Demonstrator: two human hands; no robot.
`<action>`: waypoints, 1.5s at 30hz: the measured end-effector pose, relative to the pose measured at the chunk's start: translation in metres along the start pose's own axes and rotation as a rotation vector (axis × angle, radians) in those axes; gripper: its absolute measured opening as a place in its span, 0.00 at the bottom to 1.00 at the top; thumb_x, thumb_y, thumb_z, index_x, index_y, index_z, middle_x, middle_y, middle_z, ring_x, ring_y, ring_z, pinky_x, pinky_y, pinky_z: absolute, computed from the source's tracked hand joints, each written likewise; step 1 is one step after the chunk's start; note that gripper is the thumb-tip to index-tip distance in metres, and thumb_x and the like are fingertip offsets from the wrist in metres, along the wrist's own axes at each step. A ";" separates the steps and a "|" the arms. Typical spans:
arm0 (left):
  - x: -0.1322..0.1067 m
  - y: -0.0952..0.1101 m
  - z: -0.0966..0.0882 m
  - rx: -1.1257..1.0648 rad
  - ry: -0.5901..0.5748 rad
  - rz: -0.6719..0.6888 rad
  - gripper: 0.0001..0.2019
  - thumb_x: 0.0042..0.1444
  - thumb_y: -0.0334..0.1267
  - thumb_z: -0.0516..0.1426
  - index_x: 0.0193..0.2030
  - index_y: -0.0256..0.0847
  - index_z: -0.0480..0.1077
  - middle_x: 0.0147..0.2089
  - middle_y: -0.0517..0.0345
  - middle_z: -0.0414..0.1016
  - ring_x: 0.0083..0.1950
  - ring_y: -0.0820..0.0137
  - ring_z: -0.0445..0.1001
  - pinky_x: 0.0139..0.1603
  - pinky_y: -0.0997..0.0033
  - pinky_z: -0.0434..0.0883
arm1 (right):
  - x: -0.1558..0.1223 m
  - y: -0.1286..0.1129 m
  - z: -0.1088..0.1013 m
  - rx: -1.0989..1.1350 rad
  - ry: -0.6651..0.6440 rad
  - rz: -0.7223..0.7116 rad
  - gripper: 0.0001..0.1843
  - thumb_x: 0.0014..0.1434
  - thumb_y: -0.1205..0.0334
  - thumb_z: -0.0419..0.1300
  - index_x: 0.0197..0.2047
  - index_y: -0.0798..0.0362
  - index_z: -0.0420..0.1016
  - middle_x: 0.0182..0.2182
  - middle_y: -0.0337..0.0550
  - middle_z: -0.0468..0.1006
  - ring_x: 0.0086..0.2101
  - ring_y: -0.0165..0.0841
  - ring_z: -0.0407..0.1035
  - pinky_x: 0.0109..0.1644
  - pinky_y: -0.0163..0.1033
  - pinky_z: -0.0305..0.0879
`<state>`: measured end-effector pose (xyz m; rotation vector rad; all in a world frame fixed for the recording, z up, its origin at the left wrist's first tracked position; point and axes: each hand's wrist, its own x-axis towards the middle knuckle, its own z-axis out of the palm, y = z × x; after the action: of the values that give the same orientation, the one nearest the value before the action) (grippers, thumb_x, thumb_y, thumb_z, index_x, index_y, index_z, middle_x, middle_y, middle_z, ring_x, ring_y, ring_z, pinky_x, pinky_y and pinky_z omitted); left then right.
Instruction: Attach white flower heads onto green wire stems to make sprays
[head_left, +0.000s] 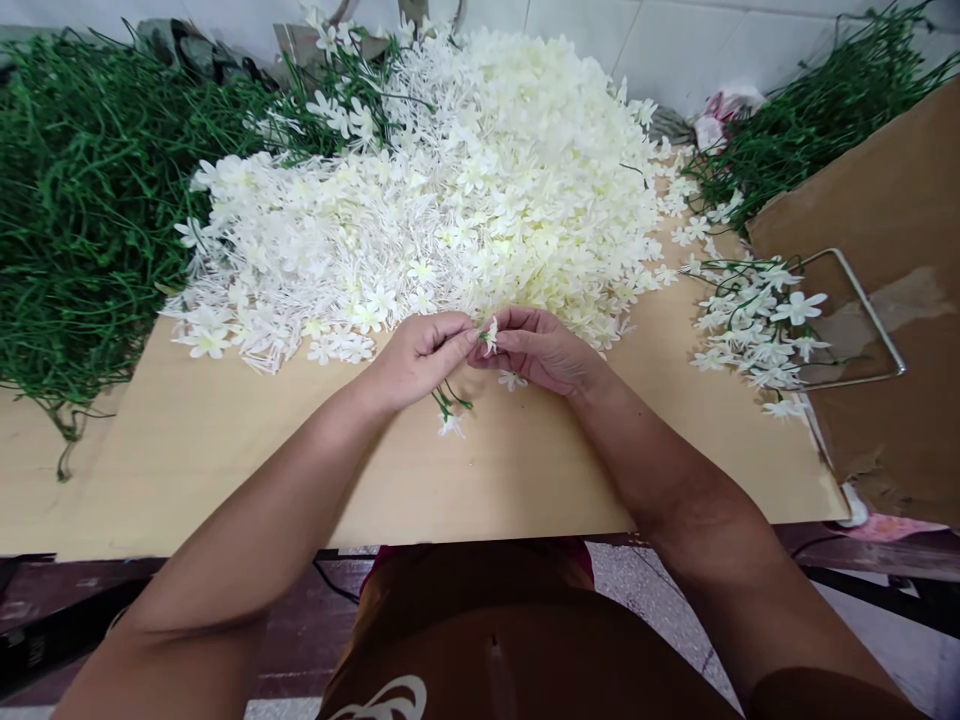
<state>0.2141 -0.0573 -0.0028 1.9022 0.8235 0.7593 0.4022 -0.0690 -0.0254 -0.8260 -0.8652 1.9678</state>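
My left hand (421, 358) is closed in a pinch on a green plastic stem (444, 400), whose branches hang out below the palm. A white artificial flower (451, 426) shows at the lower end of those branches. Fingertips of my right hand (551, 352) pinch a small white flower head (491, 337), which meets a green tip at my left thumb. Both hands nearly touch, just above the table. Another white flower (512, 380) shows below my right fingers. Right behind my hands lies a big heap of loose white and cream flower heads (480, 200).
A large tangle of green stems (90, 190) covers the left side. More stems (817, 120) lie at the back right. Stems with flowers (765, 320) rest at right by a bent metal wire frame (870, 300) and a cardboard sheet (892, 220). The tan tabletop (225, 450) ends near my body.
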 end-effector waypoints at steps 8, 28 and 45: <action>-0.003 -0.003 0.000 0.161 0.017 0.023 0.16 0.62 0.43 0.49 0.27 0.38 0.66 0.26 0.59 0.69 0.29 0.73 0.68 0.33 0.74 0.64 | -0.001 0.001 0.008 -0.035 0.051 -0.078 0.18 0.38 0.57 0.77 0.26 0.54 0.73 0.24 0.34 0.80 0.28 0.26 0.75 0.45 0.40 0.77; -0.002 0.000 0.004 -0.112 0.236 -0.093 0.09 0.50 0.41 0.60 0.35 0.38 0.70 0.20 0.70 0.47 0.21 0.79 0.47 0.24 0.76 0.53 | -0.003 0.005 0.013 -0.260 0.113 -0.279 0.16 0.43 0.54 0.74 0.28 0.52 0.73 0.27 0.36 0.77 0.32 0.27 0.72 0.44 0.37 0.72; -0.001 -0.003 0.006 -0.049 0.216 -0.092 0.11 0.54 0.46 0.56 0.35 0.40 0.66 0.25 0.63 0.64 0.28 0.73 0.64 0.30 0.74 0.63 | -0.005 0.009 0.029 -0.471 0.195 -0.421 0.14 0.51 0.53 0.67 0.27 0.52 0.70 0.23 0.34 0.73 0.27 0.25 0.68 0.37 0.35 0.70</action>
<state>0.2174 -0.0597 -0.0084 1.7465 1.0094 0.9300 0.3781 -0.0846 -0.0158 -0.9845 -1.2888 1.3124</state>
